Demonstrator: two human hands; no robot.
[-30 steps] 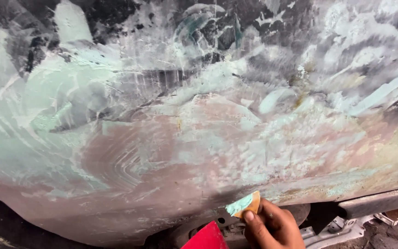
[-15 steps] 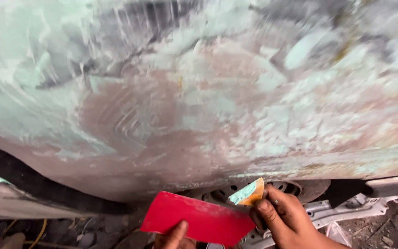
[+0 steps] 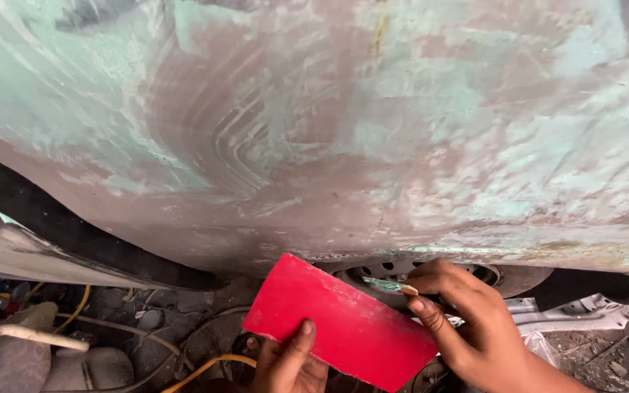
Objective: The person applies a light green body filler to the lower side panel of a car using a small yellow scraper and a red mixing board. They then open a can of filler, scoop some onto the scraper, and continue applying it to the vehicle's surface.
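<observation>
Red board (image 3: 340,324) is held low, below the filler-smeared car panel (image 3: 314,131), left hand (image 3: 285,360) gripping its lower edge. Right hand (image 3: 467,320) fingers pinch a small spreader (image 3: 389,285) at the board's top edge. Best: keep board level, blade flat.

You're in car body repair shop: filler-smeared car panel (image 3: 343,131), wheel (image 3: 431,273) beneath, hoses (image 3: 74,313) on dirty floor (image 3: 591,356).
</observation>
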